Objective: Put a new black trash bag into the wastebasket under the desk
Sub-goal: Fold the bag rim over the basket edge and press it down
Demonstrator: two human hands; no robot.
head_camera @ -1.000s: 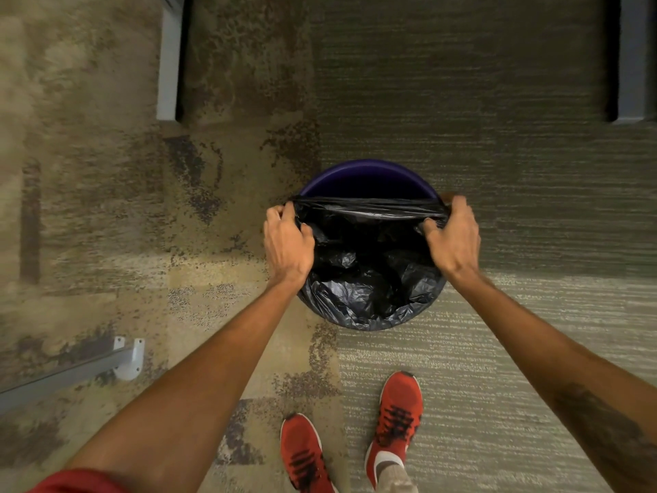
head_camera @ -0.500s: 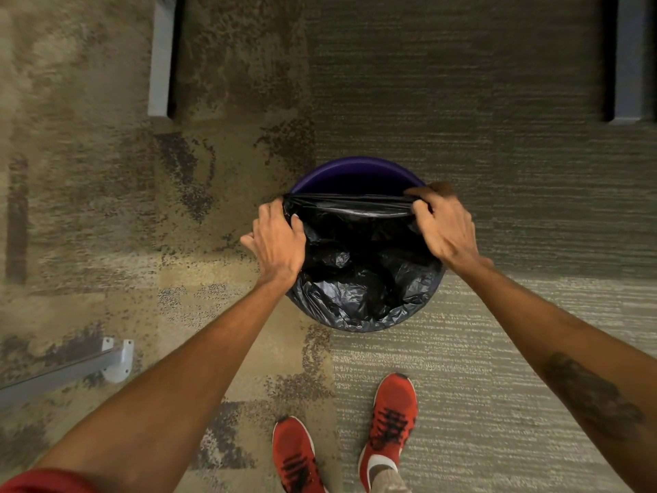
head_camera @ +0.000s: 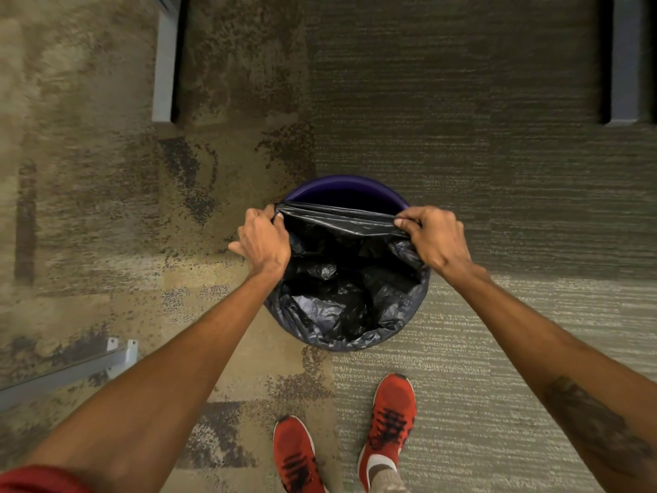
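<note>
the black trash bag (head_camera: 341,297) sits inside the wastebasket (head_camera: 341,188), which stands on the carpet (head_camera: 462,137) just ahead of the red shoes (head_camera: 389,418). its near edge is folded over the near rim; its far edge runs as a taut band left to right, short of the bare far rim. the left hand (head_camera: 261,240) and right hand (head_camera: 432,236) each pinch one end, equally near. the stretch probably goes straight away from the person, over that rim.

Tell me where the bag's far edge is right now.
In the head view it stretches across the wastebasket just short of the far rim, pinched between the left hand and right hand.
</note>
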